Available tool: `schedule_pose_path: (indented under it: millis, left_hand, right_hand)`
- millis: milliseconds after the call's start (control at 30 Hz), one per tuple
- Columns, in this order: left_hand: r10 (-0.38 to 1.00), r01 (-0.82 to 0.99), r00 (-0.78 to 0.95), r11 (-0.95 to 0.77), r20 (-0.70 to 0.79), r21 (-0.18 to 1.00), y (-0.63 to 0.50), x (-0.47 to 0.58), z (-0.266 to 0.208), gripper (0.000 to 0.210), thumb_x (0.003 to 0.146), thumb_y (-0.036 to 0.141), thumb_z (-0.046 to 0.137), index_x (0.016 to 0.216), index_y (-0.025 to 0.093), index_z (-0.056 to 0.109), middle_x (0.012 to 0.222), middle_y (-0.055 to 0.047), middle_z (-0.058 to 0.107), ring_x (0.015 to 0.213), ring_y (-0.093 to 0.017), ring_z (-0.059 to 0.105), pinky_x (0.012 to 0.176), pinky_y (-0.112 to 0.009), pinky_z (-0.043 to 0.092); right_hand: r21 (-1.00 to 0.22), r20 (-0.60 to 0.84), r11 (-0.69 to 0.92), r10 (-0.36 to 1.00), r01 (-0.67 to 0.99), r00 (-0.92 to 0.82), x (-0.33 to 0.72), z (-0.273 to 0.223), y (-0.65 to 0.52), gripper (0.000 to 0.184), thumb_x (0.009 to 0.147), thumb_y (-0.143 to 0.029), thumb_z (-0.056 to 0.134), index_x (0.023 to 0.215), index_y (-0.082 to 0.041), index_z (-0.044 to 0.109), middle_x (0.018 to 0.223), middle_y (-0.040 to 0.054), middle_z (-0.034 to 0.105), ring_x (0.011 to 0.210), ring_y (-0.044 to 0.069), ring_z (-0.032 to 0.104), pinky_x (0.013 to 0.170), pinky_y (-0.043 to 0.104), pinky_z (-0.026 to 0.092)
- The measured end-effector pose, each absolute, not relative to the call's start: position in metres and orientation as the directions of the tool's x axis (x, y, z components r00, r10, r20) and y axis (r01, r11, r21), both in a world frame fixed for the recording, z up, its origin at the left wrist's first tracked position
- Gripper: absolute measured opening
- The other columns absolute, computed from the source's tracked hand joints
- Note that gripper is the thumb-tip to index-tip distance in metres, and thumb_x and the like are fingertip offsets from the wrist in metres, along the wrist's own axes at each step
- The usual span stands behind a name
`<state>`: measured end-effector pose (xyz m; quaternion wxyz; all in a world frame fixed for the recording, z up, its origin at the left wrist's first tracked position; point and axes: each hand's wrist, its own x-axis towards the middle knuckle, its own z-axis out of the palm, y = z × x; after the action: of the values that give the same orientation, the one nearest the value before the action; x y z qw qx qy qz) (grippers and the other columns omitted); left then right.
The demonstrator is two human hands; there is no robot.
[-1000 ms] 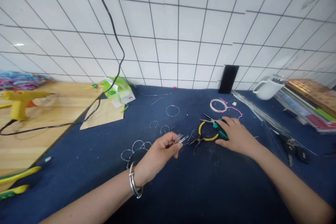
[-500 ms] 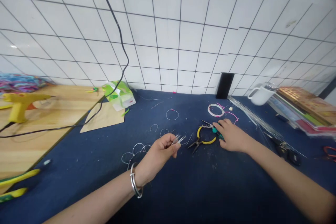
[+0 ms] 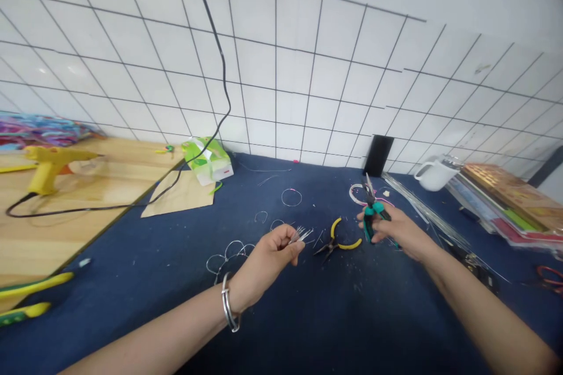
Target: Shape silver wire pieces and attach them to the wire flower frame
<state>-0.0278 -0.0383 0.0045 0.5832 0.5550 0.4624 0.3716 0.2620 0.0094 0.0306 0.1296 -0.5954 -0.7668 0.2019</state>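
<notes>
My left hand [image 3: 275, 249] is closed in a pinch on a small bunch of short silvery wires [image 3: 301, 234], whose ends stick out past the fingertips. In my right hand [image 3: 391, 227] are teal-handled pliers [image 3: 373, 208], raised off the table with the jaws pointing toward the wall. Between the hands, a pair of yellow-handled pliers [image 3: 336, 243] lies spread on the dark blue table. Beside my left wrist rests a wire shape with several loops [image 3: 226, 255]. A single wire ring [image 3: 291, 197] lies farther back.
At left are a yellow glue gun [image 3: 50, 167] and yellow-green handles [image 3: 35, 287]. A green packet [image 3: 206, 158] sits by the wall, near a hanging black cable [image 3: 222, 70]. Long wires [image 3: 422, 211], a white mug [image 3: 435, 174] and stacked books [image 3: 510, 199] occupy the right.
My right hand has picked up the teal-handled pliers, which lay on the table beside the yellow-handled ones. My left hand keeps its pinch on the wires. The view has shifted slightly.
</notes>
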Motion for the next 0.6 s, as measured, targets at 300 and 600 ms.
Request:
schedule_pose_path:
  millis: [300,600]
  left_hand:
    - [0.917,0.065,0.372,0.131,-0.146,0.989,-0.044,-0.022,0.002,0.013,0.082,0.029,0.05,0.077,0.018,0.046,0.057,0.006,0.048,0.045,-0.006,0.029,0.045,-0.02,0.022]
    - [0.916,0.073,0.378,0.115,-0.134,0.991,-0.039,-0.023,-0.004,0.014,0.082,0.028,0.051,0.075,0.017,0.046,0.057,0.005,0.046,0.051,-0.008,0.035,0.049,-0.02,0.026]
  right_hand:
    - [-0.973,0.024,0.082,0.966,0.216,-0.256,0.167,0.032,-0.027,0.019,0.075,-0.025,0.059,0.092,-0.02,0.05,0.077,-0.0014,0.057,0.069,0.012,0.056,0.07,0.029,0.047]
    - [-0.982,-0.025,0.034,0.952,0.185,-0.305,0.157,0.025,-0.016,0.018,0.075,-0.022,0.057,0.092,-0.02,0.05,0.079,-0.0003,0.058,0.068,0.013,0.06,0.07,0.031,0.049]
